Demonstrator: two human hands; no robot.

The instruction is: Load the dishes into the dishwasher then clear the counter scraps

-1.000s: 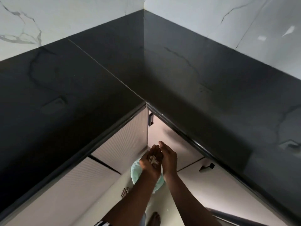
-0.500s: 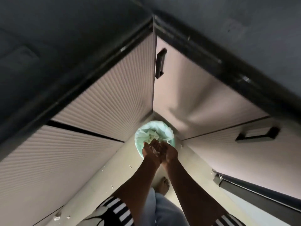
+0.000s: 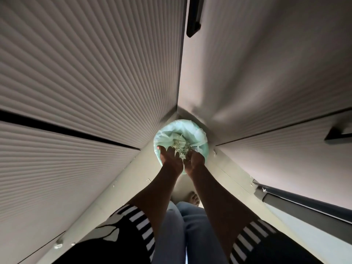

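Observation:
A small bin with a pale green liner (image 3: 200, 134) stands on the floor in the corner where two cabinet runs meet. Pale food scraps (image 3: 180, 144) lie in a heap inside it. Both my hands hang just over its near rim, side by side. My left hand (image 3: 169, 159) is turned palm down with its fingers spread. My right hand (image 3: 195, 159) is loosely cupped beside it. A few scraps (image 3: 182, 156) show in the gap between the two hands, over the liner.
Ribbed cabinet fronts (image 3: 76, 82) rise on the left, smooth doors (image 3: 266, 73) with black handles (image 3: 194, 18) on the right. A dark bar (image 3: 304, 202) runs low on the right. Small crumbs (image 3: 57, 245) dot the floor, and my bare foot (image 3: 194, 199) is behind the bin.
My view has dropped from the black counter to the floor corner. Both hands went down with the scraps to the bin, and the left hand has turned over above it.

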